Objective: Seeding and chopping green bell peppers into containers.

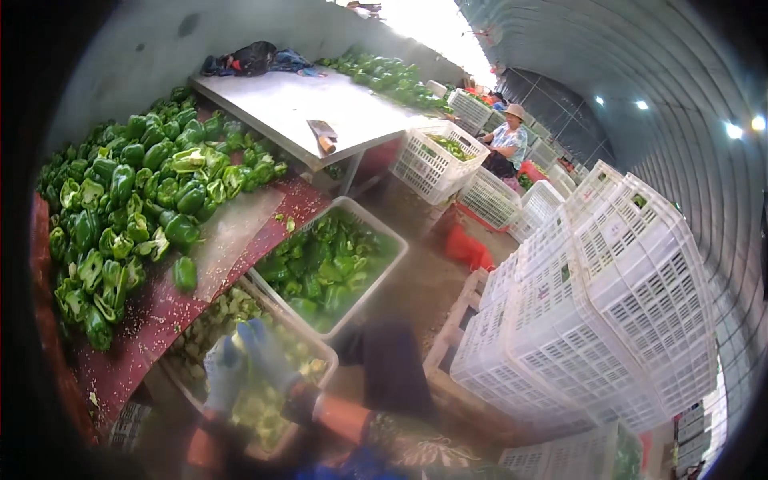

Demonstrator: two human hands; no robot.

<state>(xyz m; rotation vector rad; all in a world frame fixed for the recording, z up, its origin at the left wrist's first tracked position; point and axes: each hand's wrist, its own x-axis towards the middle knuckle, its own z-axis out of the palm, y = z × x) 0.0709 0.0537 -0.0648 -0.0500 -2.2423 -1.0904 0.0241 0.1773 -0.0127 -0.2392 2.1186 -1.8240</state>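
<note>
My left hand [224, 374] and my right hand [269, 357], both in pale gloves with bluish fingers, are close together. They are over a crate [326, 357] of pale green pepper scraps [260, 412]. Motion blurs the fingers, so whether anything lies between them is unclear. Just beyond stands a white crate [398, 254] of green pepper pieces [328, 264]. On the left, a large heap of green bell peppers [120, 184], some cut open, rests on a red surface [152, 336] strewn with seeds. One whole pepper [185, 274] sits at the heap's near edge.
A cleaver [323, 134] with a wooden handle lies on a white table [264, 108]. Stacked white plastic crates [592, 296] rise on the right. A person in a hat [510, 140] sits farther back among crates, near an open crate [436, 164]. Red cloth [468, 246] lies on the floor.
</note>
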